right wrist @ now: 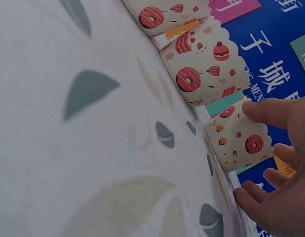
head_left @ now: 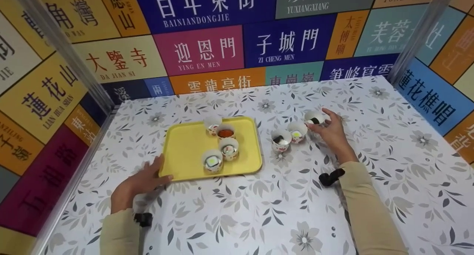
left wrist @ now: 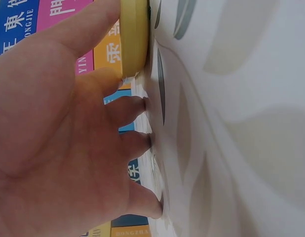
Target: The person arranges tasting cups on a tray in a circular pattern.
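Note:
Along the left front corner of a yellow tray (head_left: pixel 177 143), my left hand (head_left: pixel 142 179) holds the edge, thumb at the front and fingers at the side. The left wrist view shows some of its fingertips touching the tabletop. My right hand (head_left: pixel 333 132) holds a printed paper cup (head_left: pixel 309 122) with a black-and-white sushi-like piece, its thumb against the scalloped rim; part of the grip is hidden. Beside it stand a cup with a yellow-centred piece (head_left: pixel 297 135) and a cup with a dark-and-white piece (head_left: pixel 281 145).
Several similar cups stand on the tray: a back cup (head_left: pixel 213 129), an orange-red-filled cup (head_left: pixel 226 137), a roll-filled cup (head_left: pixel 229 151) and a front cup (head_left: pixel 213 166). A flower-patterned cloth (head_left: pixel 237 218) covers the table. Sign-covered walls (head_left: pixel 200 49) close off the back and sides.

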`<state>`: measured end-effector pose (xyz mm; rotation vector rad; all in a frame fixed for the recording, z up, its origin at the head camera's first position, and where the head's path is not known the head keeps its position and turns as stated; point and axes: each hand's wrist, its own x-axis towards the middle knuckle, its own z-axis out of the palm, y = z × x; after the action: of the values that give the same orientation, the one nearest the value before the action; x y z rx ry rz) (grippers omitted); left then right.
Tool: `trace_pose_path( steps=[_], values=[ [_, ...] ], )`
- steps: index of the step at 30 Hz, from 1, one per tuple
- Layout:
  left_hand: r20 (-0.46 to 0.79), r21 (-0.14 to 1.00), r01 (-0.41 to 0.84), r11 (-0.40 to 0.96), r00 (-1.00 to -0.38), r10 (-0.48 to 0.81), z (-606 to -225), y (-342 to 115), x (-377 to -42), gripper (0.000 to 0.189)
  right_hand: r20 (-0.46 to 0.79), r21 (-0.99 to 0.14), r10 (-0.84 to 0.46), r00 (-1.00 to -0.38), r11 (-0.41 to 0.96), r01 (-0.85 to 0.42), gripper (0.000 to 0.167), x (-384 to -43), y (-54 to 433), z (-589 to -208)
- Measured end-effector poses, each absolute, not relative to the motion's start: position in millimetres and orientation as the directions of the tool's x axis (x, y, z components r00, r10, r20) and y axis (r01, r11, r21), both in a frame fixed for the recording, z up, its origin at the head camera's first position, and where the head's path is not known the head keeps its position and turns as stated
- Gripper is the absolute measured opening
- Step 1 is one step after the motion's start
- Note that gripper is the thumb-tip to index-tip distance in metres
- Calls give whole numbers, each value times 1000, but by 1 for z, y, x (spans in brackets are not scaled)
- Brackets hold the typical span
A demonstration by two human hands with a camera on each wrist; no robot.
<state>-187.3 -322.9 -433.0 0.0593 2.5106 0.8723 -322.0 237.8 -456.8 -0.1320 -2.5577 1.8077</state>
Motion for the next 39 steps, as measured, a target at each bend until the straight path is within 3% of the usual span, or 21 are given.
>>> trace_pose_path(
  steps=[31, 39],
  values=[
    [-435, 615, -130, 778, -878, 198, -432, -321, -188, 103, -132, -915, 112, -985, 369, 164, 81, -324, 234, -449],
    [-435, 608, -129, 783, -880, 193, -431, -322, -187, 103, -71, -911, 128, -989, 395, 116, 78, -323, 226, -435]
  ],
)
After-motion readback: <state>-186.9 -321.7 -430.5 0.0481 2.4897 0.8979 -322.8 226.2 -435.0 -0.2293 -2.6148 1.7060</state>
